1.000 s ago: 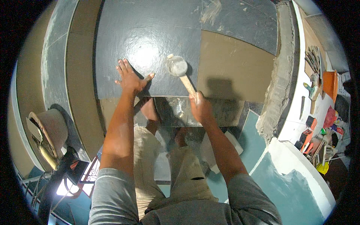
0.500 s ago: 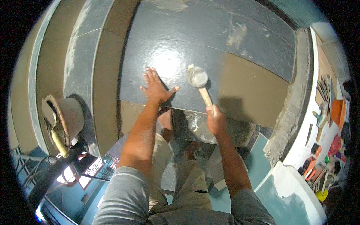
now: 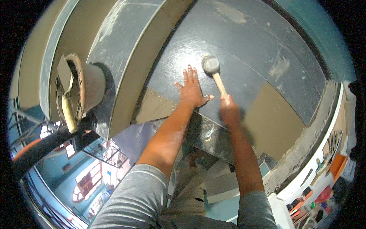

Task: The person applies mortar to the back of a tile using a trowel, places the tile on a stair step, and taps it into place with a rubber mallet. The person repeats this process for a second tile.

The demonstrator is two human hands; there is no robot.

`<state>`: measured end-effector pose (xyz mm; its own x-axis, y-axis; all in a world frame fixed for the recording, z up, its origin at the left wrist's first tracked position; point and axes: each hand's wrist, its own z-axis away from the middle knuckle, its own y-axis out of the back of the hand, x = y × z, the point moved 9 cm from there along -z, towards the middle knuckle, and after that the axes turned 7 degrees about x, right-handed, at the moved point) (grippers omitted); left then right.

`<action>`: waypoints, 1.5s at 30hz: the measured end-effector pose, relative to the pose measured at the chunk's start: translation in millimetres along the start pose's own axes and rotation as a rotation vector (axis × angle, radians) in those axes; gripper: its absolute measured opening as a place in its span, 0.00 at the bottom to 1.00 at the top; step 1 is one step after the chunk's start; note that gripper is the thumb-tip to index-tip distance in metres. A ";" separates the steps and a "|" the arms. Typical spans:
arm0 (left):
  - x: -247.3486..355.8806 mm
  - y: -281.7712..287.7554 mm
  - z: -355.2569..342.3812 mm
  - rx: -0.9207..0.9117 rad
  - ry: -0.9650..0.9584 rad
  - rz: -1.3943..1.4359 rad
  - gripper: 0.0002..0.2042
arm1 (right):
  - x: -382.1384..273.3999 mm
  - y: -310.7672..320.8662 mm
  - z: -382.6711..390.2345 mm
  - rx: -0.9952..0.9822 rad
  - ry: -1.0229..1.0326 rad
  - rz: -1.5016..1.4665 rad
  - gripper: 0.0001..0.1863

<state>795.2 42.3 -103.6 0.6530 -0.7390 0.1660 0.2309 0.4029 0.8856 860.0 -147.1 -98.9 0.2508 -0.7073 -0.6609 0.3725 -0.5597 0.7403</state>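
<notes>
My left hand [image 3: 190,89] lies flat with fingers spread on a large dark grey tile [image 3: 225,40]. To its right, my right hand [image 3: 229,110] grips the pale wooden handle of a mallet [image 3: 210,66], whose rounded head is over the tile; whether it touches the surface I cannot tell. A bare mortar patch [image 3: 276,118] lies beside the tile at the right, and a smaller one [image 3: 152,108] shows left of my left forearm. My bare feet are mostly hidden in shadow below the step's front edge.
Steps [image 3: 126,76] curve up at the left, holding a bucket [image 3: 93,89] with a yellow-handled trowel [image 3: 69,114]. A black railing [image 3: 38,147] and an opening onto the room below are at lower left. A rough mortar edge [image 3: 293,156] and piled tools [image 3: 318,202] lie at the right.
My view has turned, shifting the steps, bucket and tools in the picture. My left hand stays flat on the tile; the mallet in my right hand appears slightly farther from me, near my left fingertips.
</notes>
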 end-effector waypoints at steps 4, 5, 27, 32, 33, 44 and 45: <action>-6.4 -3.7 0.1 0.074 -0.017 0.073 0.74 | -18.3 -2.8 -16.8 -0.012 0.015 -0.243 0.18; -8.8 -6.9 3.5 0.074 -0.025 0.091 0.74 | -20.2 -6.1 -17.5 -0.053 -0.001 -0.150 0.19; -74.1 -23.7 46.5 0.320 0.002 0.262 0.67 | -92.5 -65.4 -19.0 -0.213 0.317 0.087 0.23; -72.3 -25.8 47.9 0.284 0.006 0.269 0.67 | -81.3 -60.2 -8.1 -0.235 0.252 -0.034 0.23; -72.4 -26.0 46.9 0.264 0.016 0.259 0.67 | -79.7 -61.0 -7.7 -0.240 0.241 -0.012 0.23; -61.5 -19.5 45.1 0.083 0.085 0.136 0.69 | -37.0 -33.2 13.1 -0.180 0.072 0.002 0.22; -60.6 -17.1 42.7 0.092 0.089 0.119 0.69 | -36.9 -30.8 11.6 -0.157 0.083 -0.021 0.21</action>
<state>720.8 57.2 -110.3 0.7339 -0.6366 0.2369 0.0836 0.4308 0.8986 828.9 -108.8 -95.9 0.3116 -0.6545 -0.6889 0.5122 -0.4950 0.7019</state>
